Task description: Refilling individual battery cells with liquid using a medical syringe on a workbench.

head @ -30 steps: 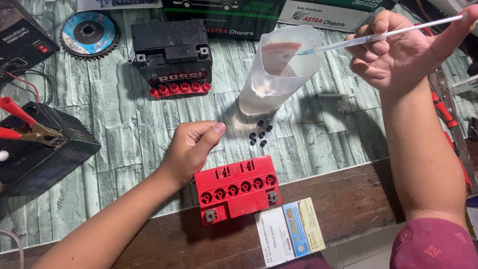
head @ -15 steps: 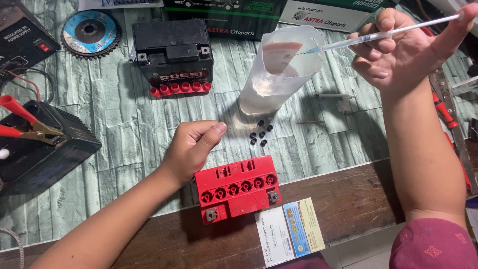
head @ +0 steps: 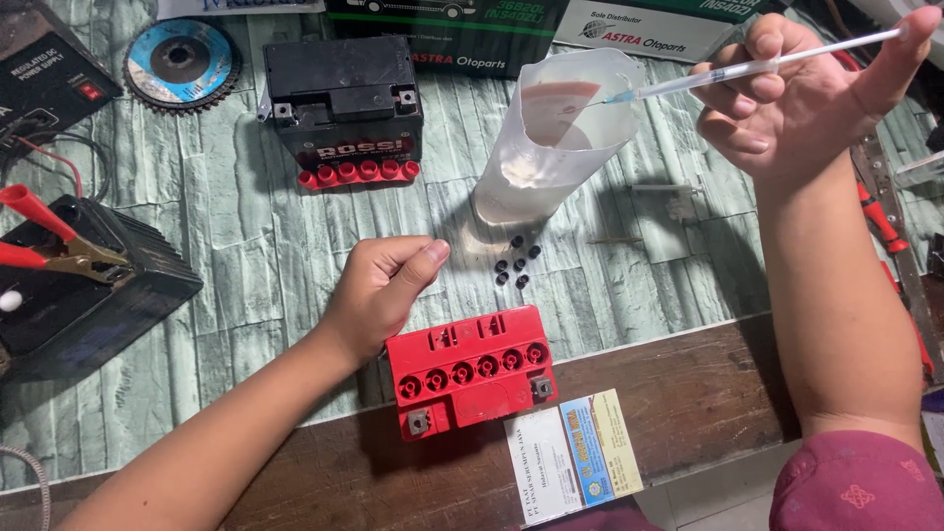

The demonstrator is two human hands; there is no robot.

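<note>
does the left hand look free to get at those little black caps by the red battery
Probably yes. The left hand rests loosely curled against the red battery, holding nothing, and the small black caps lie on bare tabletop just beside its fingertips. Nothing stands between them.

Your right hand grips syringe, tip inside clear container; left hand rests against red battery.

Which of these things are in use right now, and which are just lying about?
In use: right hand holding syringe, its tip in clear container; left hand against red battery; black caps.
Lying about: black battery, grinding disc, charger clamps, leaflet.
</note>
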